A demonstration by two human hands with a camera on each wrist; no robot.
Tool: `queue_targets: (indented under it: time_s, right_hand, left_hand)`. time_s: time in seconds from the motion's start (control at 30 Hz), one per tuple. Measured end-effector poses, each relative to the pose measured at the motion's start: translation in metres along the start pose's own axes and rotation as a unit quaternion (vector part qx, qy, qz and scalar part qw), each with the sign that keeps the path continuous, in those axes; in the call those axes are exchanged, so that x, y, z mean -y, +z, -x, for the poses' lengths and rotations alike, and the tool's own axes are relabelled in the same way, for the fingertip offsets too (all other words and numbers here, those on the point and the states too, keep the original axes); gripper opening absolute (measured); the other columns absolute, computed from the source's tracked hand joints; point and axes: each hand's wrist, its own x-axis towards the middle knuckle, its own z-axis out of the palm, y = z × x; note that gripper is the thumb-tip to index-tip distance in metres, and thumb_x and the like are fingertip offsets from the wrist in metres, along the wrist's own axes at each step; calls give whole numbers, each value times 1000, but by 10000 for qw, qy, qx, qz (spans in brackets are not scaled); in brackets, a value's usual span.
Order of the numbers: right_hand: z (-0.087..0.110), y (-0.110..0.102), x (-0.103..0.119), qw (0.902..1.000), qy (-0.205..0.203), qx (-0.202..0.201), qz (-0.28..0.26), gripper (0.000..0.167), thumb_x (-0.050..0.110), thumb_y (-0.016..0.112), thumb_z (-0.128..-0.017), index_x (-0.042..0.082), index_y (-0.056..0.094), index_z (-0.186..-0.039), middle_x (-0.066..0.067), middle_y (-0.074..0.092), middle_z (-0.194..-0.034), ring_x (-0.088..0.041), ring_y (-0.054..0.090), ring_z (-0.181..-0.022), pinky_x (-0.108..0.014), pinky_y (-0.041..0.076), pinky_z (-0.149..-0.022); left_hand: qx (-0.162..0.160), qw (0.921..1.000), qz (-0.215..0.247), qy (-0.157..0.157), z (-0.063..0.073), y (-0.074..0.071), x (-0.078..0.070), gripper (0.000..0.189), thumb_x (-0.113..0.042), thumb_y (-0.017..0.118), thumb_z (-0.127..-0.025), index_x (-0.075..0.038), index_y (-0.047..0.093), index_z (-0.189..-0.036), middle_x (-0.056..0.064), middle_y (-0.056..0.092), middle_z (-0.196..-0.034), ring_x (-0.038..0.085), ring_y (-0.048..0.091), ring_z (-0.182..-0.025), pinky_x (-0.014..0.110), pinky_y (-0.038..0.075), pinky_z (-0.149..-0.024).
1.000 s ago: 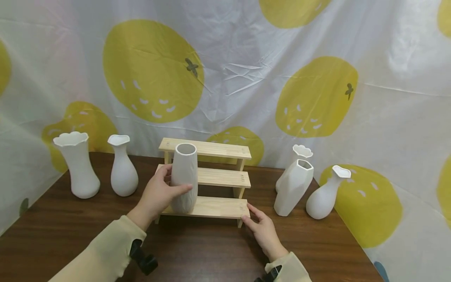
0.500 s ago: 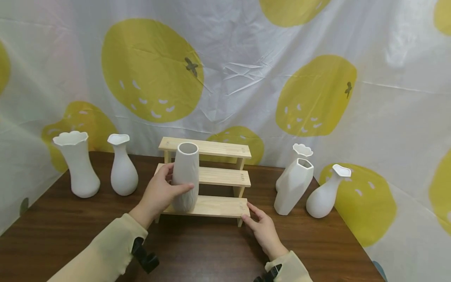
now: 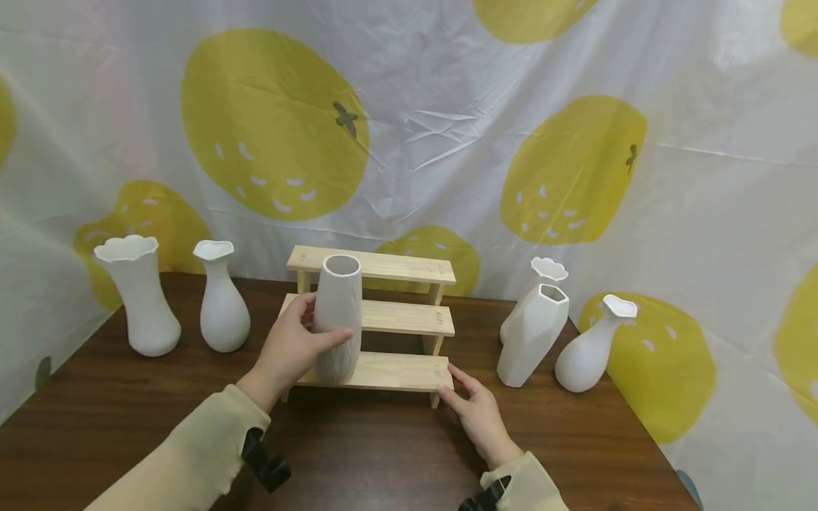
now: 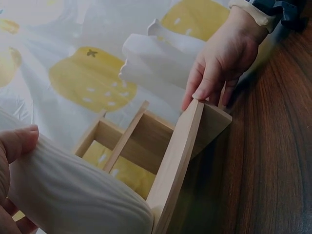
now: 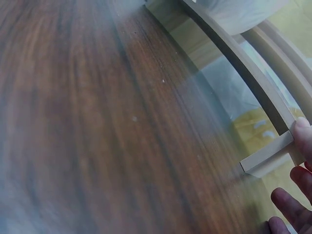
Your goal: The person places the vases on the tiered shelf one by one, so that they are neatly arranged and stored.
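Observation:
My left hand (image 3: 290,348) grips a tall white vase (image 3: 339,319) with a round mouth and a rippled surface. The vase stands upright at the left end of the lowest step of a three-tier wooden stand (image 3: 396,372). In the left wrist view the vase (image 4: 73,185) meets the step at its base, with my thumb (image 4: 22,141) across its side. My right hand (image 3: 476,411) pinches the right end of that lowest step between thumb and fingers. The right wrist view has this thumb (image 5: 301,132) on the step's corner, other fingers partly cut off.
On the left of the brown table (image 3: 358,454) stand a scalloped vase (image 3: 143,305) and a narrow-necked vase (image 3: 224,312). To the right are a faceted vase (image 3: 533,337), a scalloped one (image 3: 548,271) partly behind it, and a slanted-neck vase (image 3: 584,355). A lemon-print cloth (image 3: 434,142) hangs behind.
The left hand and the vase have shifted very slightly to the right along the lowest step. The right hand keeps its hold on the stand. The head view has tilted a little.

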Motion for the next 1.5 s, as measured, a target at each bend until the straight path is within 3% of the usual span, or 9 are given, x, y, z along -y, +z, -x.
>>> queue_targets:
  time_s: [0.33,0.6,0.73,0.9,1.03,1.2,1.37,1.5]
  right_hand:
    - [3,-1,5,10000,-60,-35,2,57,27,73,-87,5,54,-136,-19,58,-128,-30,50,-122,-44,42,-98]
    - [4,0,6,10000,36,-7,-15,57,28,73,-87,6,54,-136,-19,58,-128,-30,50,-122,-44,42,-98]
    - [4,0,6,10000,59,0,-39,57,28,72,-87,6,54,-137,-18,58,-128,-30,51,-120,-43,43,-97]
    - [5,0,6,10000,34,8,-90,57,27,72,-88,6,53,-138,-19,57,-129,-30,51,-120,-42,45,-95]
    - [5,0,7,10000,34,28,-84,56,25,71,-88,5,52,-138,-19,57,-130,-29,51,-121,-41,45,-95]
    - [12,-1,22,10000,15,55,-54,53,17,69,-90,0,52,-137,-22,55,-131,-33,50,-122,-44,43,-97]
    - [22,-2,41,10000,-47,65,6,50,13,67,-91,-4,51,-136,-24,54,-132,-36,49,-123,-47,42,-98]
    - [24,-1,44,10000,-42,67,-21,50,13,67,-91,-4,51,-136,-24,54,-131,-36,50,-122,-45,43,-97]
  left_hand:
    - [-69,9999,-24,93,1,3,2,91,-43,84,-72,-10,38,-143,11,48,-137,31,49,-122,55,43,-97]
    - [98,9997,-84,229,3,-1,8,89,-46,82,-74,-13,37,-144,11,47,-138,30,47,-124,55,42,-98]
    - [140,9989,-123,441,5,-10,16,86,-46,81,-75,-14,39,-143,9,45,-141,30,43,-127,53,38,-102]
    - [-109,9979,-310,554,13,-30,32,81,-48,76,-79,-9,43,-142,10,44,-143,31,39,-130,54,31,-107]
    - [-341,9981,-338,389,21,-46,47,72,-44,73,-84,-6,45,-140,15,46,-140,33,40,-127,55,32,-103]
    - [-366,9987,-335,79,28,-59,65,68,-39,70,-88,-4,43,-141,20,44,-139,36,40,-127,53,35,-101]
    - [-217,9993,25,-310,30,-61,84,69,-34,68,-91,-1,38,-143,21,41,-143,35,39,-129,49,36,-103]
    - [-95,9982,183,-570,31,-58,98,72,-36,67,-91,-2,34,-145,21,39,-144,34,39,-130,45,38,-100]
